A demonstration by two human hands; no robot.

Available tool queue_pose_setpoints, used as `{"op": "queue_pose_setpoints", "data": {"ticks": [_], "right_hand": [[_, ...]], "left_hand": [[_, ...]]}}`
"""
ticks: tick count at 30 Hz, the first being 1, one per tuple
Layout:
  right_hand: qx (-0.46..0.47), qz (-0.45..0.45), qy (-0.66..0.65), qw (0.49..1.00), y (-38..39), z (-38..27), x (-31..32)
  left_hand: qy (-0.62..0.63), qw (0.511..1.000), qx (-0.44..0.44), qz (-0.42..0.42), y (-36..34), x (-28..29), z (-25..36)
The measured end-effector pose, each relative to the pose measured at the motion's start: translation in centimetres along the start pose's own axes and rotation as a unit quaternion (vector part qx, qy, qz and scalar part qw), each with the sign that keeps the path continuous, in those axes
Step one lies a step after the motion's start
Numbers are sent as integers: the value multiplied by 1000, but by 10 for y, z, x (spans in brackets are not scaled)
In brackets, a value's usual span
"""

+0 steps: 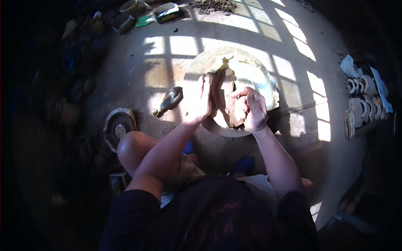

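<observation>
A round pale board [215, 129] lies on the floor in front of me, with an uneven brown slab of clay [226, 94] on it. My left hand [204, 100] is open, its fingers straight and together, held edge-on along the slab's left side. On the other side, my right hand [253, 109] is closed, fingers curled and the index finger pointing at the clay. Whether those fingers pinch anything is hidden. Strong sunlight washes out a pale rounded form [246, 83] behind the right hand. A dark, clay-smeared lump with a narrow end [169, 101] rests left of the board.
A broken-edged round dish [109, 125] sits by my left knee. At far right stands a rack of curved pale pieces [364, 104]. A box [166, 12], a green sheet [145, 21] and crumbled soil [215, 5] lie at the back. Dark clutter lines the left.
</observation>
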State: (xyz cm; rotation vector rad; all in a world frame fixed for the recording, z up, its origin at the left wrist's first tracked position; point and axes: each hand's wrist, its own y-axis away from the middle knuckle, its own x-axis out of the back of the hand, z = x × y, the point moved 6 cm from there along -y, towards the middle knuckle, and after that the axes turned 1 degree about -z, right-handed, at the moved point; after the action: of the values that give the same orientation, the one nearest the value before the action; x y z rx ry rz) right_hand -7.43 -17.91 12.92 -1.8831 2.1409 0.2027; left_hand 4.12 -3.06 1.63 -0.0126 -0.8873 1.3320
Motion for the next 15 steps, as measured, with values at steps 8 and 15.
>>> {"op": "queue_pose_setpoints", "data": {"ticks": [8, 15], "right_hand": [[-90, 16, -26, 995, -19, 90, -8], [19, -41, 115, 992, -7, 74, 13]], "left_hand": [[358, 910, 209, -6, 2, -23, -39], [221, 922, 274, -162, 1, -48, -38]]}}
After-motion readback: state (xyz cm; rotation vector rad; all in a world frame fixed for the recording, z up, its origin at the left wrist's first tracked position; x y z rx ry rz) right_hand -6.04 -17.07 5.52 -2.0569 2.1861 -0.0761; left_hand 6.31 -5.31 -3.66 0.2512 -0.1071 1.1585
